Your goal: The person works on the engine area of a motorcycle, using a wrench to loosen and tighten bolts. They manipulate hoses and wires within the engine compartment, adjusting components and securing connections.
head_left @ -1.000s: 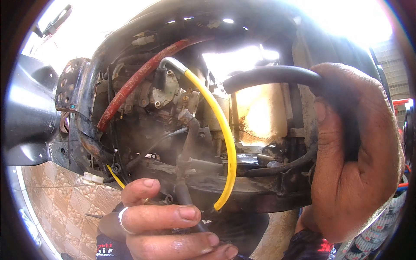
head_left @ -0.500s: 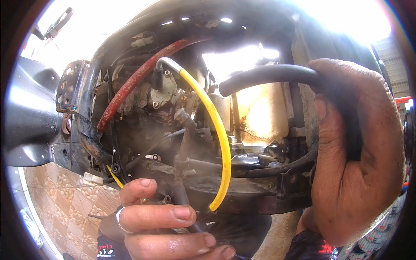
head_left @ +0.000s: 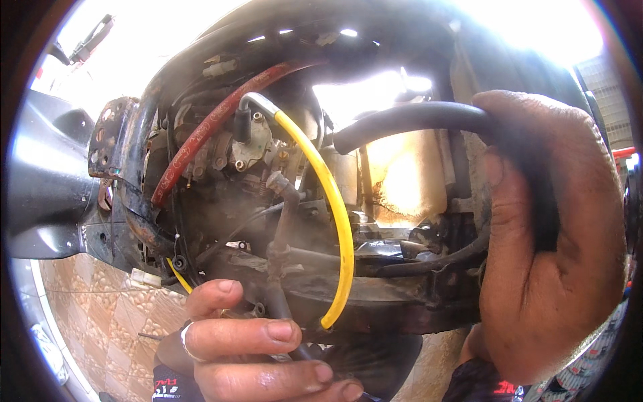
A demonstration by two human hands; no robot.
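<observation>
My right hand [head_left: 556, 254] is closed around a thick black rubber hose [head_left: 422, 117], whose cut end points left in front of the engine bay. Low in the middle, my left hand [head_left: 248, 355] curls its fingers round a thinner dark hose [head_left: 278, 301]. A joint and an elbow fitting [head_left: 278, 184] top that hose, their tip apart from the engine. A yellow hose [head_left: 340, 221] arcs down from a grey elbow at the carburettor-like part [head_left: 253, 144]; its lower end hangs loose just above my left fingers.
A worn red hose [head_left: 201, 144] crosses the engine at the upper left. Behind the black hose stands a pale translucent tank [head_left: 405, 174]. A dark frame rail [head_left: 382, 295] runs below, and a perforated metal bracket [head_left: 110, 144] sits at the left. Patterned tiles [head_left: 100, 315] cover the floor.
The black hose's free end has shifted slightly left, and the yellow hose's lower part has swung a little left. Both hands keep their hold, almost unmoved.
</observation>
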